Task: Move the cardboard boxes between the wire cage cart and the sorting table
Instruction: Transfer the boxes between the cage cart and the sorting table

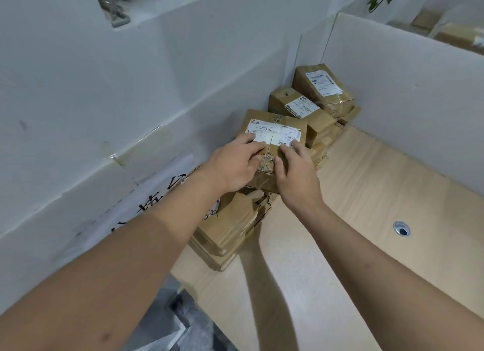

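Observation:
A brown cardboard box [281, 126] with a white shipping label sits on top of a pile of flattened boxes [230, 230] at the left side of the light wooden sorting table [366, 193]. My left hand [233, 164] lies on the box's near left top, fingers stretched over the label. My right hand [294, 172] rests on its near right top, fingers fairly straight. Two more labelled boxes, one [303, 112] behind it and one [323, 87] in the corner, stand in a row toward the back.
White partition walls enclose the table on the left [131, 88] and the right [406, 101]. A round cable hole [401, 228] is set in the tabletop at right. More boxes [458, 36] lie beyond the right partition. A paper sign [146, 201] hangs on the left wall.

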`<action>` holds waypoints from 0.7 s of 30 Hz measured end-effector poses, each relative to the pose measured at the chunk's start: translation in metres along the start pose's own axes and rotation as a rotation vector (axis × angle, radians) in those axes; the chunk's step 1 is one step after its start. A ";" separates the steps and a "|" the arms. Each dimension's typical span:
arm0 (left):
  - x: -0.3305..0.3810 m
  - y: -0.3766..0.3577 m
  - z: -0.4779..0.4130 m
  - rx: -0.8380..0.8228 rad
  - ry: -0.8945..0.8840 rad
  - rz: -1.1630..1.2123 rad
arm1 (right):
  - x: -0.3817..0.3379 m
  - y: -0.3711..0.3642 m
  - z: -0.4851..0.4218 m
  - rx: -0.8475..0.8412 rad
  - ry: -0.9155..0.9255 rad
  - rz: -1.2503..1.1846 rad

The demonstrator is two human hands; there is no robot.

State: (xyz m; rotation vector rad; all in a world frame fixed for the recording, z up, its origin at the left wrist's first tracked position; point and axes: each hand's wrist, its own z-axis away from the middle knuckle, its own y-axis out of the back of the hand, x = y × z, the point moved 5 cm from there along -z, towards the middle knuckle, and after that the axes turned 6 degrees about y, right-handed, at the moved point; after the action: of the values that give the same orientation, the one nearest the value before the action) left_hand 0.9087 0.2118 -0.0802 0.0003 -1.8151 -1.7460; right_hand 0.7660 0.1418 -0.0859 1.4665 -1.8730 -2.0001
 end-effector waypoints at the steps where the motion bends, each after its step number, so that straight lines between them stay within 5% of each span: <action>1: 0.006 0.003 0.008 0.011 0.008 -0.008 | -0.003 0.004 0.007 0.006 0.020 -0.002; 21: 0.094 0.006 0.257 0.357 0.398 -0.109 | -0.034 0.065 0.176 -0.086 0.417 -0.158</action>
State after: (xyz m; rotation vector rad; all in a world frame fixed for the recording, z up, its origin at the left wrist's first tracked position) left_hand 0.7271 0.4076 -0.0200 0.5603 -1.8174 -1.3473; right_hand 0.6388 0.2782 -0.0447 1.8785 -1.5255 -1.6341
